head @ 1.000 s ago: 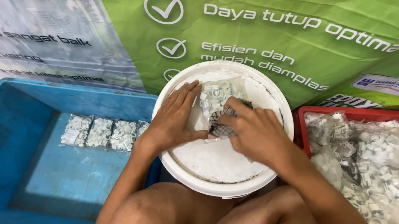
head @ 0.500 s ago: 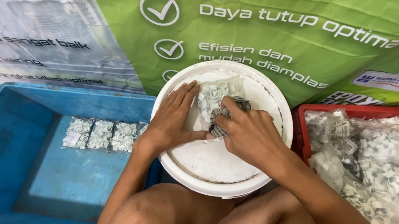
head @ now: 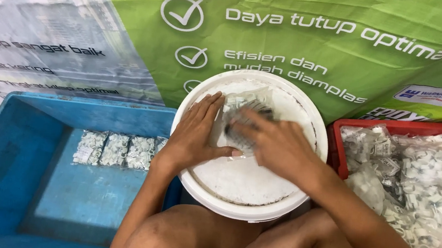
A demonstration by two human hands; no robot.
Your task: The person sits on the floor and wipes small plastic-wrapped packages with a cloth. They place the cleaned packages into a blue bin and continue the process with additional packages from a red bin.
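The left hand (head: 196, 135) lies flat, palm down, fingers straight and spread slightly, thumb stretched toward the right hand (head: 274, 141). That right hand is blurred, knuckles up, fingers curled and pointing toward the left hand's fingertips. Both forearms angle inward above bare, bent knees.

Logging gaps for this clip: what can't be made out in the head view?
- Right hand: motion-blurred; its grip on the checked cloth is unclear.
- Clear packet on the white bucket lid: mostly covered by both hands.
- Red crate: cut off at the right edge.
- Left hand: lies flat.
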